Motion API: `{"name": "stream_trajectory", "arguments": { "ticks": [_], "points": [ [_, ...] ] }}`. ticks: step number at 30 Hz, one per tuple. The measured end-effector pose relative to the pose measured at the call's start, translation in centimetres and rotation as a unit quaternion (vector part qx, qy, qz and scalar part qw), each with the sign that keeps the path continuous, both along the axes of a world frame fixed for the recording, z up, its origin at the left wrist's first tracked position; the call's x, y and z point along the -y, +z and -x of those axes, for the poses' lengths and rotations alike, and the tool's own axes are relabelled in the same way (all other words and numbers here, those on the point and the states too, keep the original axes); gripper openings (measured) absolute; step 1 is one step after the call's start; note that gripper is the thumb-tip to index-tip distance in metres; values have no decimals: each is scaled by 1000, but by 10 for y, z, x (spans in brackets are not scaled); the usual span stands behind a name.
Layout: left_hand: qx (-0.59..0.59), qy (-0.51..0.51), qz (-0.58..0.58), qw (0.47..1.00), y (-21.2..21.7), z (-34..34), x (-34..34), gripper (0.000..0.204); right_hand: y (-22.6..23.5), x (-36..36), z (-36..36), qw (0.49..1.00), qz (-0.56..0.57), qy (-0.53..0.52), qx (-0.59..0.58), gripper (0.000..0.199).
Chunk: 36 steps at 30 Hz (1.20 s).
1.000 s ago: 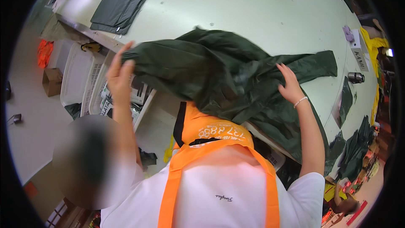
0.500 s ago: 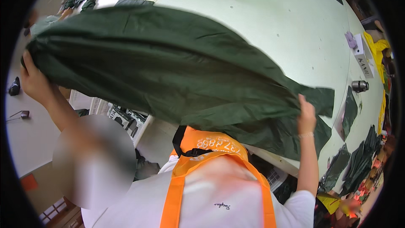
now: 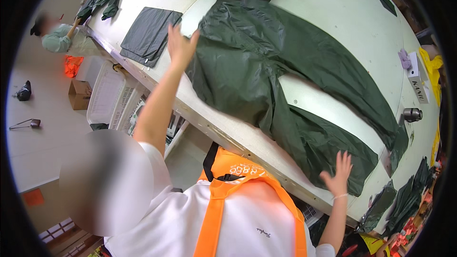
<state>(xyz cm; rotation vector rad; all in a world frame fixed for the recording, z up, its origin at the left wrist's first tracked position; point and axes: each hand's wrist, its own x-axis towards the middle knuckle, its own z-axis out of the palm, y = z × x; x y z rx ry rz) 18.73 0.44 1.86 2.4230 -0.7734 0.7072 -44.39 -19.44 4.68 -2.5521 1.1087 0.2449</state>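
Nearby, white basket (image 3: 108, 96) beside table (image 3: 333, 14), contents unclear.

Head camera looks steeply down over the table (image 3: 333, 14).

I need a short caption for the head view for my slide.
Dark green trousers lie spread on a white table, left hand at the waist, right hand at a leg end.

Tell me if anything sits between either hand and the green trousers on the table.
Nothing visible does. The left hand is open at the waist end of the dark green trousers, and the right hand is open over a leg hem.
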Motion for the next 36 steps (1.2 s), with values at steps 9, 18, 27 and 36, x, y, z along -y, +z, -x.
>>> {"name": "stream_trajectory", "arguments": {
  "ticks": [9, 18, 27, 36],
  "points": [
    [-641, 49, 202, 739, -91, 69, -50, 60, -60, 13, 112, 991, 2, -122, -61, 49],
    [-469, 98, 478, 736, -54, 61, -144, 19, 93, 107, 84, 895, -341, -282, -55, 25],
    [-114, 200, 103, 968, -66, 116, -145, 66, -71, 120, -43, 988, 121, 32, 87, 67],
    [-227, -145, -270, 924, -55, 160, 61, 87, -97, 115, -210, 988, 151, -14, -26, 55]
  ]
}}
